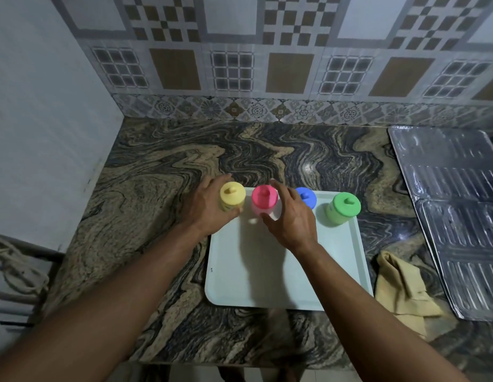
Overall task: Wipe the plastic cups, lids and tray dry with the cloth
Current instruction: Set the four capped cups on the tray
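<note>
At the far left a coil of rope (16,268) is seen beside the worktop (146,205), well away from either grip. The left hand (206,205) is wrapped round the yellow cup (232,196): thumb on the near side, fingers curled behind, so that this grip is closed on the cup, which stands upright with its yellow lid (232,192) on, at the tray's far-left corner; whether its base rests on the tray (267,271) or just off the rim cannot be told. Immediately right of that grip stands the pink cup (264,200), lidded and upright on the tray. The right hand (292,219) is spread around it, fingers (278,188) reaching past its far side and thumb (267,217) near its front; contact is not clearly shown, and no squeeze is yet judged. The pink cup thus lies directly inside the right grip, its long axis vertical. Behind the right hand the blue cup (306,197) is partly hidden, and further right the green cup (342,208) stands apart. The cloth (405,285) lies crumpled on the worktop, right of the tray and nearer the right grip, which would have to release to fetch it. A ribbed metal drainboard (454,216) is set beyond. The neighbouring cups are close enough to be knocked in lifting.
</note>
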